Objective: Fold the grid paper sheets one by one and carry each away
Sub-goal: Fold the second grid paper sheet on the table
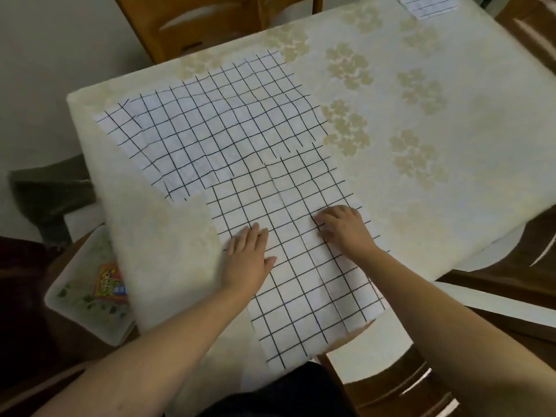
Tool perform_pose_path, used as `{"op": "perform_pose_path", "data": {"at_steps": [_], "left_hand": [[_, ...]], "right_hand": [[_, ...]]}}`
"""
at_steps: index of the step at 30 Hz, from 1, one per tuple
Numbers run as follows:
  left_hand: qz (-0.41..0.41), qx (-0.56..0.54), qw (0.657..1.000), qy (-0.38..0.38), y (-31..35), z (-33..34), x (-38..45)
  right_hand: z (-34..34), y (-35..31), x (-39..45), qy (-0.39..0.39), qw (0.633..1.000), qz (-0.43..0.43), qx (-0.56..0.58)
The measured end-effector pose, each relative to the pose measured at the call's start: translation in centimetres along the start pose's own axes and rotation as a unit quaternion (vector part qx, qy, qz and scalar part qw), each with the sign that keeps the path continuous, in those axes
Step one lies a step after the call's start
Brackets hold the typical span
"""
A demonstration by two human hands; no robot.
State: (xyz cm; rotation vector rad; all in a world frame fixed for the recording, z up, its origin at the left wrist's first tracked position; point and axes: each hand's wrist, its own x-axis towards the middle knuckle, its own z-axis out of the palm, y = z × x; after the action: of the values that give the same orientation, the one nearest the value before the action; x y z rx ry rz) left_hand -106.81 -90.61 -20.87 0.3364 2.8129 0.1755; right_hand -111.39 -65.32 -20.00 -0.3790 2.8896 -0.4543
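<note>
Both hands, left hand (247,257) & right hand (346,227), press flat on near grid sheet (304,266); its front edge overhangs table (451,176).

Small grid sheet (428,6) cropped at top.

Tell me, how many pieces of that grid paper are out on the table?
3: near sheet under both hands at the table's front edge, big sheet behind it, small piece at the far corner. More may lie underneath.
</note>
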Motion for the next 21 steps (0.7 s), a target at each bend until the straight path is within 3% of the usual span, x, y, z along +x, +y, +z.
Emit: {"op": "perform_pose_path", "data": {"at_steps": [21], "left_hand": [[0.049,0.043,0.996,0.059,-2.0,1.9,0.4]], "right_hand": [[-0.2,1.1,1.3,0.059,0.995,-0.086,0.003]]}}
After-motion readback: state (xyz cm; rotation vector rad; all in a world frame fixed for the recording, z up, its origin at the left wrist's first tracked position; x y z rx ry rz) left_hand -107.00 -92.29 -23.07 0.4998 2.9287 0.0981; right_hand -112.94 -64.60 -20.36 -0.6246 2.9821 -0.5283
